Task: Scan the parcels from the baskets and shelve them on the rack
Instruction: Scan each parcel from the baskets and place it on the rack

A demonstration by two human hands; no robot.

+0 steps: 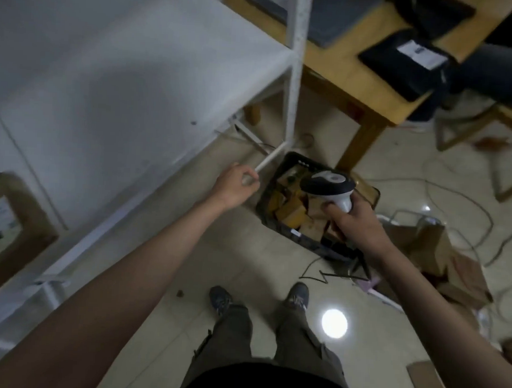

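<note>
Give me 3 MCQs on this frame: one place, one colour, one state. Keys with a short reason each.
1. Where is the black basket of parcels?
A. on the wooden table
B. on the floor by the rack's corner post
C. on the rack's shelf

2. What colour is the rack?
A. white
B. red
C. black

3. What is the right hand doing?
A. hanging empty
B. lifting a parcel
C. gripping the scanner

Key: 1 B, it sits on the tiles beside the post. 2 A, posts and shelf are white. 3 C, fingers wrap the scanner's handle above the basket.
</note>
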